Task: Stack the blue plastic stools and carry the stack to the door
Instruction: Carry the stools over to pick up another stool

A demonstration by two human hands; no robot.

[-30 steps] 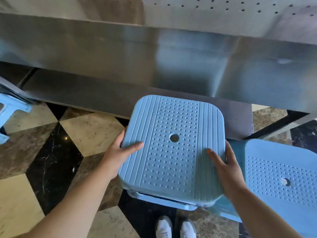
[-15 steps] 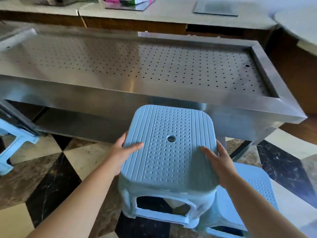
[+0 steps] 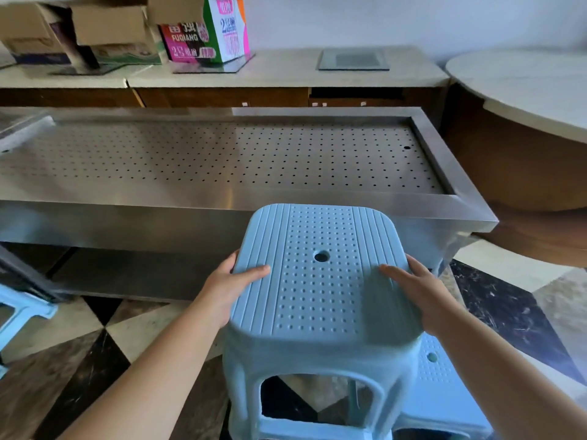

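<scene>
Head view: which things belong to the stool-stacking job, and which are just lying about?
Job:
blue plastic stool held by both hands
left hand
right hand
second blue stool, lower right
third blue stool, left edge

Lying about:
perforated steel table
cardboard boxes
pink-and-green carton

Held blue stool (image 3: 317, 290) is the reference. Straight ahead of it: steel perforated table (image 3: 222, 160), front edge close, blocks forward travel. Right and below: second blue stool (image 3: 444, 385), just beside it, partly hidden. Far left: another blue stool (image 3: 19, 315), well apart. Between that and the held stool, open checkered floor (image 3: 79, 360). Right of the steel table: round tabletop (image 3: 524, 84), floor open beside it.
</scene>
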